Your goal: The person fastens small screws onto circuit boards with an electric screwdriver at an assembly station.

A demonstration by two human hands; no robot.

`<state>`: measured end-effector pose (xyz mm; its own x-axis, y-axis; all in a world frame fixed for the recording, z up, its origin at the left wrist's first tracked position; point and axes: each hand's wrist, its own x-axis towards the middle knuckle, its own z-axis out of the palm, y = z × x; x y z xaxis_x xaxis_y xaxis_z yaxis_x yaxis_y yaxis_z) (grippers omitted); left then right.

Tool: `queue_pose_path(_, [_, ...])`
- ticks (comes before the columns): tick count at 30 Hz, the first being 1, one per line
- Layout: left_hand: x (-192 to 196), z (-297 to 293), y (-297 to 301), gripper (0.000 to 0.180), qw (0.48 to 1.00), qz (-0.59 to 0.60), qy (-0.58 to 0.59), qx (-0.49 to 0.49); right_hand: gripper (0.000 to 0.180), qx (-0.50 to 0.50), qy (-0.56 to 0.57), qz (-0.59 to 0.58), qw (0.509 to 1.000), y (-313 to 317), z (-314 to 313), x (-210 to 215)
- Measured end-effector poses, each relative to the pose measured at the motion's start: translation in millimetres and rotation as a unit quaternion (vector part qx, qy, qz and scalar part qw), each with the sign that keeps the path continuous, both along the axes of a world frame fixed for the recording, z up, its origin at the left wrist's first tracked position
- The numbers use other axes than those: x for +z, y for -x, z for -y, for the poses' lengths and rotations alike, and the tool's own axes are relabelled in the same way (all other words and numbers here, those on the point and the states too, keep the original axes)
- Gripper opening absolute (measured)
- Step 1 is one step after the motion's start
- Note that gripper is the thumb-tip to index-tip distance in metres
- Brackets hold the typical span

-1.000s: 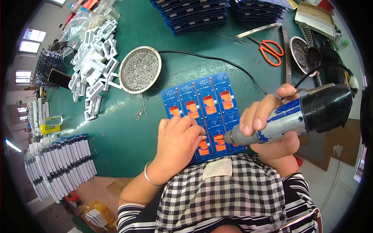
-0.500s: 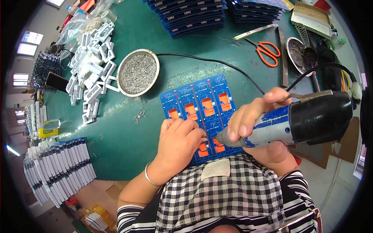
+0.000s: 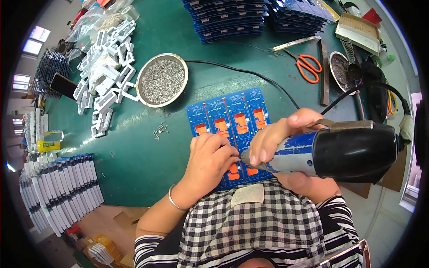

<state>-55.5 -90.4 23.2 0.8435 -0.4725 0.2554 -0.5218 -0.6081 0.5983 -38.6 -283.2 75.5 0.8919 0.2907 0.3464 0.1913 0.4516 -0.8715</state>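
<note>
Closest in, checked black-and-white shirt (image 3: 263,223) filling the bottom of the view. Just above it, left hand (image 3: 209,161) palm-down on the blue circuit panel (image 3: 232,117), fingers curled and bunched, fingertips pinched together right at the tool tip; whatever sits between them too small to make out. Thin bangle (image 3: 173,200) on that wrist. Right hand (image 3: 279,136) wrapped tight around the electric screwdriver (image 3: 330,152), blue-wrapped barrel in the grip, fat black body sticking out to the right, tip pressed down on the panel beside the left fingertips. Panel flat on the green table (image 3: 134,152), near edge tucked under both hands, rows of orange parts showing on its blue cells.

A little further out, a few loose screws (image 3: 160,130) scattered left of the panel. Beyond those, round metal dish of screws (image 3: 161,80), full and near the panel's far left corner. Black cable (image 3: 241,71) snaking from the dish side across to the right. Left of the dish, heap of white plastic frames (image 3: 105,67). Far left edge, rows of stacked boards (image 3: 62,187) on end.

Farther back on the right, orange-handled scissors (image 3: 308,67), and at the far rim, piles of blue panels (image 3: 232,20).
</note>
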Motion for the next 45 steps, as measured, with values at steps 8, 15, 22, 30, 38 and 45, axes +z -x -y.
queue_pose_path(8, [-4.1,-4.7,0.1,0.019,1.000,0.008,-0.001,-0.002,0.062,0.008,0.053,0.043,0.998,1.9,-10.6,3.1])
queue_pose_path(15, [0.1,-6.1,-1.8,0.022,0.999,0.000,0.034,-0.019,0.068,0.051,-0.046,0.054,0.996,1.5,-31.1,-3.6])
queue_pose_path(22, [-5.4,-12.5,1.1,0.025,1.000,-0.006,0.001,-0.019,0.062,0.049,0.024,0.094,0.994,-11.8,-34.2,-14.2])
queue_pose_path(30, [51.8,-49.2,-49.6,0.017,0.995,0.076,0.029,0.054,0.072,-0.002,0.111,0.133,0.985,-14.7,-26.6,-21.4])
queue_pose_path(38, [2.2,-85.8,-145.2,0.011,0.970,0.060,-0.157,0.177,0.058,-0.114,-0.197,-0.039,0.973,-12.5,8.7,-26.8])
queue_pose_path(45, [20.9,-84.9,-145.3,0.009,0.969,0.017,-0.154,0.194,0.064,-0.189,-0.121,0.007,0.974,1.9,32.3,-7.6])
